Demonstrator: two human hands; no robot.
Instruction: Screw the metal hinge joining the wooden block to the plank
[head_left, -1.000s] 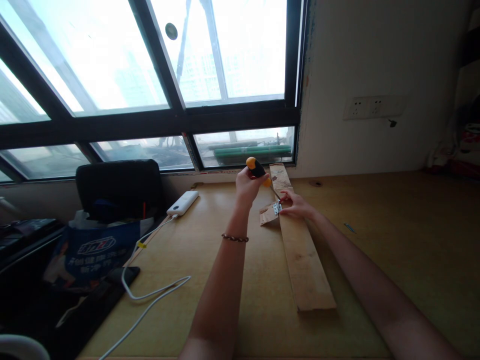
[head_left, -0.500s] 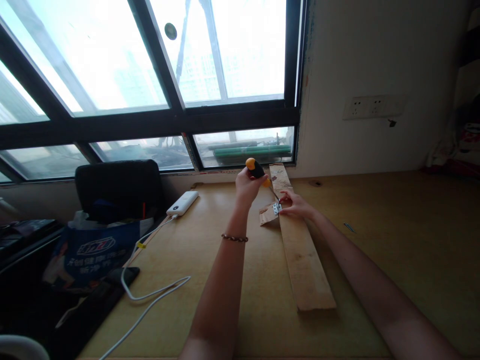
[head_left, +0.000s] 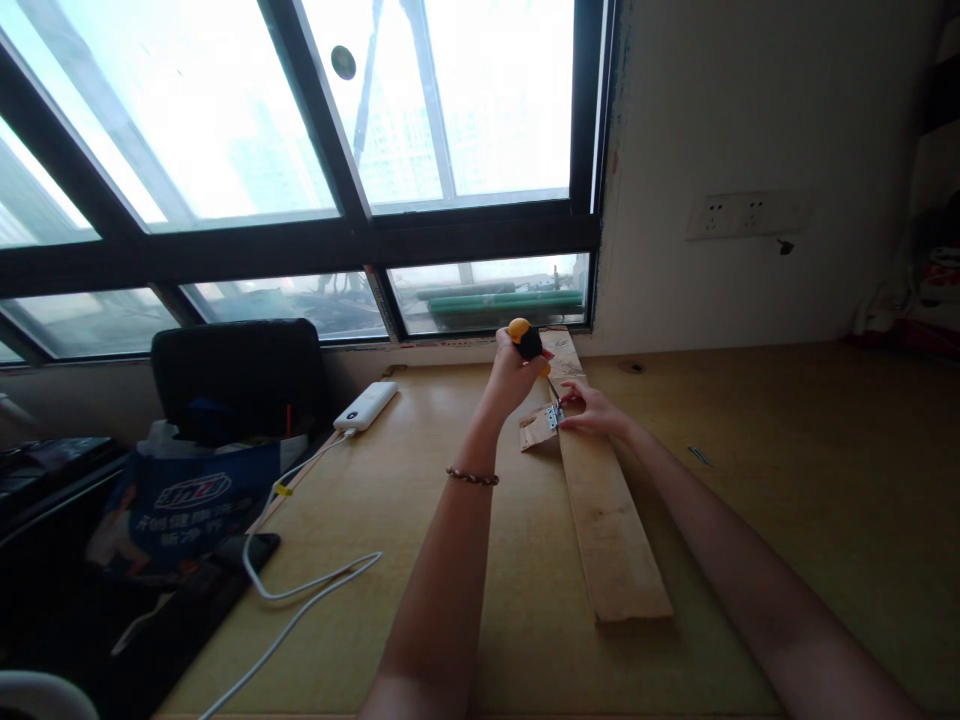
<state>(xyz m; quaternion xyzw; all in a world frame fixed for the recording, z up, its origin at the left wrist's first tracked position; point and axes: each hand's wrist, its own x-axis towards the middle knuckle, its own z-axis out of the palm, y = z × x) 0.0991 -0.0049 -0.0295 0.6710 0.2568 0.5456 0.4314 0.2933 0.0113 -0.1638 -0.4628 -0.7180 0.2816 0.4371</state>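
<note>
My left hand (head_left: 513, 378) is wrapped around the yellow-and-black handle of a screwdriver (head_left: 529, 343). Its shaft points down toward a small silver metal hinge (head_left: 553, 416). The hinge lies across the left edge of a long wooden plank (head_left: 616, 535) and a short wooden piece (head_left: 535, 431) beside it. Over the plank, my right hand (head_left: 594, 411) grips the hinge area between thumb and fingertips, close to the screwdriver's tip. Whether a screw sits under the tip is too small to tell.
Two small screws or nails (head_left: 699, 456) lie on the table (head_left: 787, 520) at right. A white power bank (head_left: 366, 406) with a white cable (head_left: 300, 592) rests at left. Beyond the left edge are a black chair (head_left: 236, 365) and a blue bag (head_left: 187, 510). Windows rise behind.
My left hand has shifted slightly right with the screwdriver, and its handle has swung to the right. My right hand, the hinge and the plank look almost unmoved.
</note>
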